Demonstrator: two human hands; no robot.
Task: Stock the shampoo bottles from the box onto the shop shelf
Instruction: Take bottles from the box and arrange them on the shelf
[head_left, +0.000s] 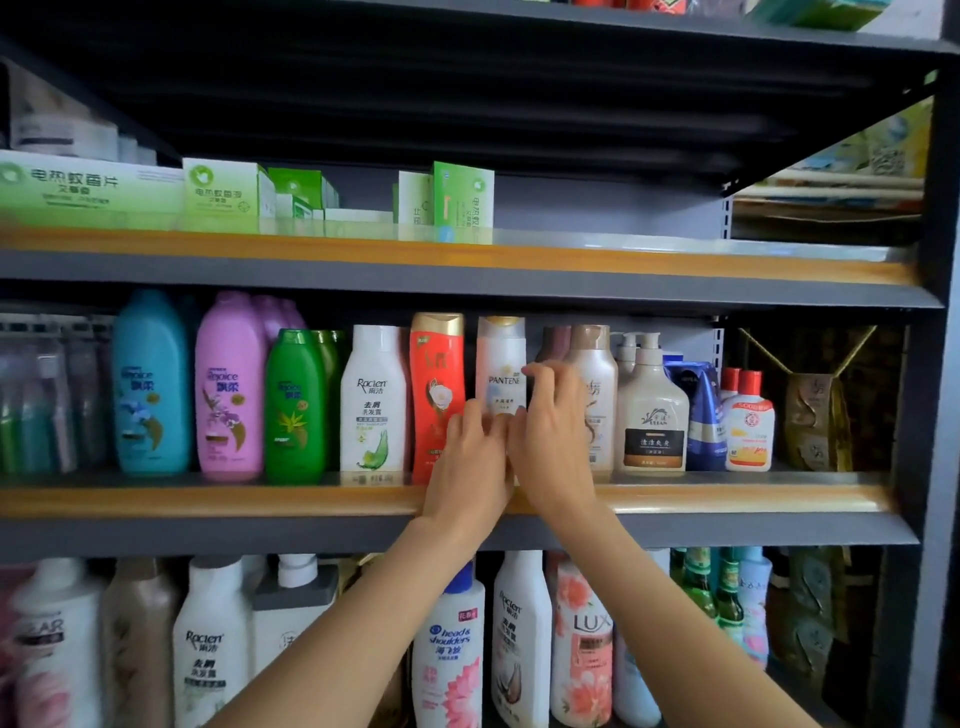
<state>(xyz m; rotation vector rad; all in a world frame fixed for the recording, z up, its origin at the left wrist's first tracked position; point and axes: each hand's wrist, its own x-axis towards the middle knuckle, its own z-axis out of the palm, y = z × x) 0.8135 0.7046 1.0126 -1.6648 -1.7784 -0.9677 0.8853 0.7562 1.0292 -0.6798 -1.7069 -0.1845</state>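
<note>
A white Pantene shampoo bottle (500, 358) with a gold cap stands upright on the middle shelf (208, 499), between a red bottle (437, 379) and a beige bottle (595, 364). Both hands reach up to it. My left hand (470, 467) is on its lower left side. My right hand (553, 431) wraps its right side, fingertips curled over the label. The bottle's lower half is hidden behind my hands. The box is not in view.
The middle shelf also holds blue (150, 384), pink (228, 389), green (295, 410) and white Raclen (374, 400) bottles to the left, and a pump bottle (652, 415) to the right. Green cartons (221, 195) sit on the upper shelf. More bottles (522, 639) fill the lower shelf.
</note>
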